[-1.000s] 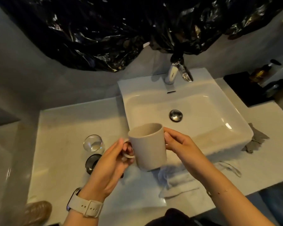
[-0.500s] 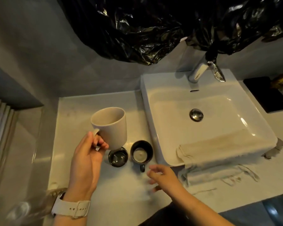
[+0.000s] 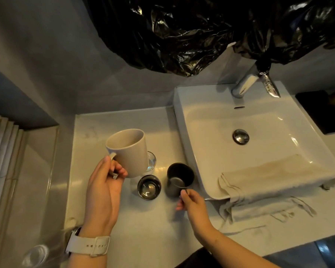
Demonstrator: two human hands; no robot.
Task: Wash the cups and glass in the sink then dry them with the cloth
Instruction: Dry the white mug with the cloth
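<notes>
White counter [image 3: 124, 219] runs left of the sink [image 3: 191, 151], cloth [image 3: 259, 175] draped over its near rim. My left hand [image 3: 103, 192] grips the beige mug [image 3: 128, 151] by its handle, aloft at nine o'clock. My right hand [image 3: 191, 202] pinches the dark cup [image 3: 179, 177] by its handle. Both look rigid, breakable, probably slick; handles suit best.

No writing, label, brand or number can be read anywhere in the view.
</notes>
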